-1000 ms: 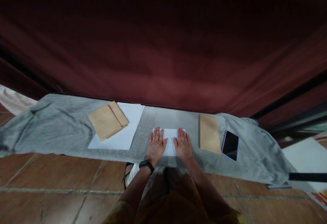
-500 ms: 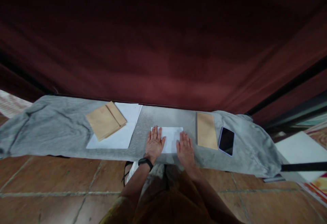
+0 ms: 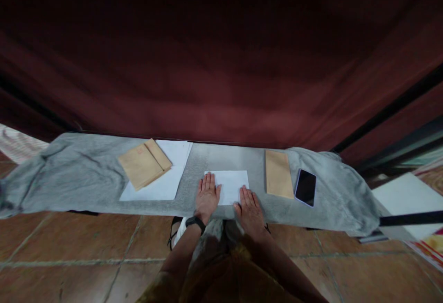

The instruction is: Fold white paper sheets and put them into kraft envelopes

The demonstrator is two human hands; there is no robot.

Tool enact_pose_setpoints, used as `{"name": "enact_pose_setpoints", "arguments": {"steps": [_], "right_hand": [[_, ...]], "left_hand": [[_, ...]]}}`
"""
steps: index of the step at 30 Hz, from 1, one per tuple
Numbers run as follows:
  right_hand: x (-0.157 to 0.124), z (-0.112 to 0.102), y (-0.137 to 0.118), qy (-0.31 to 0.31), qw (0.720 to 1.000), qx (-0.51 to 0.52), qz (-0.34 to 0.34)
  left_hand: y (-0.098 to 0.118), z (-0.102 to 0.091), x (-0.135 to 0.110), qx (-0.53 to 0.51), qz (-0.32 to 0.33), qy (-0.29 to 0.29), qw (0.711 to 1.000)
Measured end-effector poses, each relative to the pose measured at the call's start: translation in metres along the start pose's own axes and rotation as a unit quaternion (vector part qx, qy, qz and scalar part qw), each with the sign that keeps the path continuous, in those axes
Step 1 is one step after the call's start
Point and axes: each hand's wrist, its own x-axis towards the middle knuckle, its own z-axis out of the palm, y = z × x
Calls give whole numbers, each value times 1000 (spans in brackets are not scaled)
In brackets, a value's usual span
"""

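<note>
A small white sheet of paper [image 3: 231,185], which looks folded, lies flat in front of me on a grey cloth. My left hand [image 3: 207,197], with a dark band at the wrist, rests flat on its left edge, fingers stretched forward. Over the lower right corner lies my right hand [image 3: 250,210], its fingers straight and the thumb apart. Neither hand grasps anything. To the right of the paper is a single brown envelope [image 3: 278,174]. On the left, a stack of brown envelopes [image 3: 143,164] sits on larger white sheets [image 3: 175,174].
A phone [image 3: 306,187] lies right of the single envelope. The grey cloth [image 3: 86,169] covers a long narrow surface, with a dark red curtain-like panel [image 3: 214,86] rising behind it. Tiled floor [image 3: 86,238] shows below. A white board [image 3: 410,201] stands at the far right.
My right hand has slid a little toward me, from the paper's right edge to its lower right corner. The left hand stays flat, shifted slightly toward me.
</note>
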Motion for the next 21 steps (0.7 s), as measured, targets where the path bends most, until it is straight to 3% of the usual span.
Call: {"name": "enact_pose_setpoints", "arguments": {"steps": [3,7,10,13,21], "right_hand": [[-4,3,3,7,1000,-10,-5],[-6,6,3,3,1000,-20,-7],[-5,6,3,-6,1000,-22,-9],[-5,6,3,-16,1000,-16,-4],[-4,4,2,-12,1000,2,8]], "left_hand": [[13,-3,-19,-7,19,2,1000],[42,-2,-49,-36,117,-33,992],[52,-2,-62,-31,125,-40,991],[44,-6,-67,-25,108,-35,993],[-7,-15,-78,-8,54,7,998]]}}
